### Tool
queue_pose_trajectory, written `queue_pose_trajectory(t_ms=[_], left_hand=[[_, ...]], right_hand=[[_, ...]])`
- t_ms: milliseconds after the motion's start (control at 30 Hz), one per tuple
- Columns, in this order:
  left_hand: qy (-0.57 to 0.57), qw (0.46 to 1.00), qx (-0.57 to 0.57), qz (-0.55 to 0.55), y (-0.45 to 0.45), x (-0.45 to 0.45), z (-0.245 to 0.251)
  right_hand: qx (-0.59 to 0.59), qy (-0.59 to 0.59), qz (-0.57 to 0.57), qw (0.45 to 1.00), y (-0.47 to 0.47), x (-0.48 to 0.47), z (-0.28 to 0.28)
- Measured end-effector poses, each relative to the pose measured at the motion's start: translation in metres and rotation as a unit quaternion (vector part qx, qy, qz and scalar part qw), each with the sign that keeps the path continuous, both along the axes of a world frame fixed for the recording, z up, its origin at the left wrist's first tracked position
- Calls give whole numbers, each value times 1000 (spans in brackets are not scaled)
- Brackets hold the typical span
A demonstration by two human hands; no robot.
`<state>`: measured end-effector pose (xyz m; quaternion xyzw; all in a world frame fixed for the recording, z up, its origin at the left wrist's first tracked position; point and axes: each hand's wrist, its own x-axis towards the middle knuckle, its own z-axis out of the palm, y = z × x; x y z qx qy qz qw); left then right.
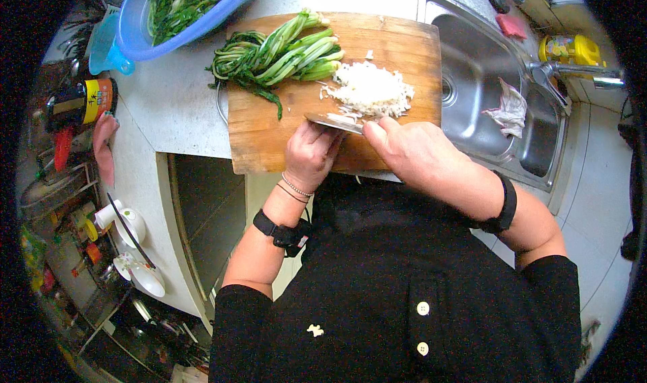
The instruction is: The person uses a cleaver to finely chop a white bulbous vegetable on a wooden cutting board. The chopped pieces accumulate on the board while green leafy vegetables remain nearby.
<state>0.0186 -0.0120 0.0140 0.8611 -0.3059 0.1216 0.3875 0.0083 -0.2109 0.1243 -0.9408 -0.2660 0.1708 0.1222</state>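
A knife [337,124] lies across the near part of a wooden cutting board [263,140], its handle hidden in my right hand [417,145], which is shut on it. White slivers [343,117] show along the far side of the blade. My left hand [311,153] is at the blade's left end with bent fingers; whether they grip the blade or only rest against it is hidden. Just beyond the knife spreads a heap of finely chopped white pieces [374,91], which look like garlic. A bunch of leafy greens [283,54] with pale stalks lies at the board's far left.
A blue plastic basin [189,42] with more greens stands beyond the board on the left. To the right is a steel sink [475,54] with a cloth [508,109] on its divider and a faucet [576,71]. Bottles [83,102] and white dishes [146,277] line the left counter.
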Motion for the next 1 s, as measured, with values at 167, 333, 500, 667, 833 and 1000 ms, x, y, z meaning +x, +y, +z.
queue_pose_trajectory(t_ms=[167, 333, 500, 667, 833, 1000], left_hand=[[-19, 1000, 1, -1, 2, 1, -1], [-10, 1000, -10, -11, 3, 0, 0], [-10, 1000, -8, -22, 3, -1, -1], [-26, 999, 11, -15, 3, 0, 0], [-19, 999, -22, -16, 2, 1, 7], [-7, 1000, 7, -25, 5, 0, 9]], right_hand=[[-31, -3, -9, 999, 2, -2, 0], [-28, -7, 8, 1000, 1, -5, -2], [-9, 13, 4, 1000, 2, -5, 3], [-20, -12, 1, 1000, 0, -5, -5], [27, 5, -21, 999, -8, 1, -16], [-18, 20, -28, 999, -5, -5, -6]])
